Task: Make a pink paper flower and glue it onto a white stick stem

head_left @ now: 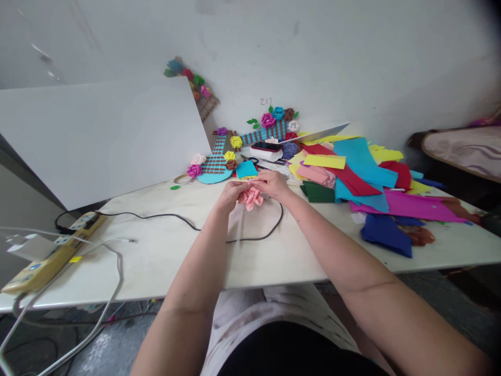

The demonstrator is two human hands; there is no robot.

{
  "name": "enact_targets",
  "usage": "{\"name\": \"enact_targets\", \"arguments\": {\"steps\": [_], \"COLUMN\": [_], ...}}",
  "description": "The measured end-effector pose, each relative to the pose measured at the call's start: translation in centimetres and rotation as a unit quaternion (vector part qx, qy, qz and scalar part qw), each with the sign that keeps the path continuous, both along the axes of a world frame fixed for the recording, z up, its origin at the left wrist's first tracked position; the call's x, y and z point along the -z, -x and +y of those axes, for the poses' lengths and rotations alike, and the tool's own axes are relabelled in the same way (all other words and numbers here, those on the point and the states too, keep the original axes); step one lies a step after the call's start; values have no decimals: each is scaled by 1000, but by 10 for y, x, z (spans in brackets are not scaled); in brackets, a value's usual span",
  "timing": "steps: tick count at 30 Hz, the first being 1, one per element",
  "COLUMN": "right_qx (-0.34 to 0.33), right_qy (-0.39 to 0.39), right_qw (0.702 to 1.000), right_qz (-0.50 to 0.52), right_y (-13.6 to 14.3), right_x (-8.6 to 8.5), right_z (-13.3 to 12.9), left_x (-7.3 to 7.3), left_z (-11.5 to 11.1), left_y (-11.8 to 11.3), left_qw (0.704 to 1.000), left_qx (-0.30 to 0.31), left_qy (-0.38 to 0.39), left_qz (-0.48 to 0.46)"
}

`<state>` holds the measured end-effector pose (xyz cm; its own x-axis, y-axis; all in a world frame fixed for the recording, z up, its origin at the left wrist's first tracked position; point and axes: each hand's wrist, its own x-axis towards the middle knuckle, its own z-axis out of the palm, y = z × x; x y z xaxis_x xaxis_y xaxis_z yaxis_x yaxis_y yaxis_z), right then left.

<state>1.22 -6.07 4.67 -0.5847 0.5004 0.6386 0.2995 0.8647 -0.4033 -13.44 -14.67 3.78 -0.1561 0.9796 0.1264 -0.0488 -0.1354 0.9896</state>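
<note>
A pink paper flower point(251, 198) is held over the middle of the white table point(164, 266). My left hand point(231, 194) is closed on its left side, fingertips pinched at the upper edge. From the right, my right hand point(271, 184) pinches the flower's top edge, its fingertips meeting those of my left hand. A thin translucent strip hangs just below the flower. Behind my hands lies a small blue paper square point(246, 169), with scissors point(250, 160) beside it.
Coloured paper sheets point(364, 162) pile up at the right. Flower-trimmed woven decorations point(216, 159) and a phone point(266, 147) on a white box stand at the back. A power strip point(55, 256) with cables lies left; a black cable point(156, 214) crosses the table. A large white board point(105, 136) leans back left.
</note>
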Motion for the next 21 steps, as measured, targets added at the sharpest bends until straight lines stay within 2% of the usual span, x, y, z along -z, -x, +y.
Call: {"name": "enact_targets", "arguments": {"steps": [7,13,21], "right_qx": [7,9,2], "right_qy": [-1,-6,-1], "right_qw": [1000,1000,1000], "right_qz": [-8,-1,11], "right_y": [1,1,2], "right_x": [2,2,3], "right_z": [-1,-3,-1], "left_x": [-1,-2,-1], "left_z": [-2,-3,-2], "left_y": [0,0,1], "left_qw": [999,999,1000], "left_qx": [23,39,28], "left_qy": [-1,5,-1], "left_qz": [41,26,-3]}}
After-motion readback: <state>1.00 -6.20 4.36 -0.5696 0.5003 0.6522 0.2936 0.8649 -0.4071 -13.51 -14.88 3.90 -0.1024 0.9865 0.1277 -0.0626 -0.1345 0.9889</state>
